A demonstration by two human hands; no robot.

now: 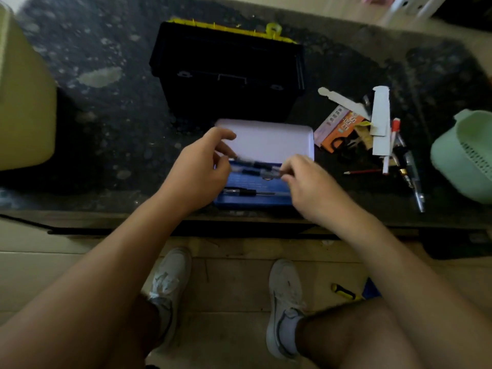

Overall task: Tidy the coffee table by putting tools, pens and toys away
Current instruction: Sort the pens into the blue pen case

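A blue pencil case (255,199) with its white lid (269,141) raised stands open near the table's front edge. My left hand (198,169) and my right hand (311,185) each pinch one end of a blurred dark pen (255,166) over the case. Another pen (246,192) lies inside the case. A black toolbox (229,67) with yellow trim stands open behind it. More pens (407,166) and a red pencil (363,171) lie in a pile at the right.
Torn cardboard packaging (354,121) lies among the pens at right. A pale green basket (466,155) stands at the right edge, a yellowish box (24,102) at the left edge. A yellow-black tool (343,291) lies on the floor by my right foot.
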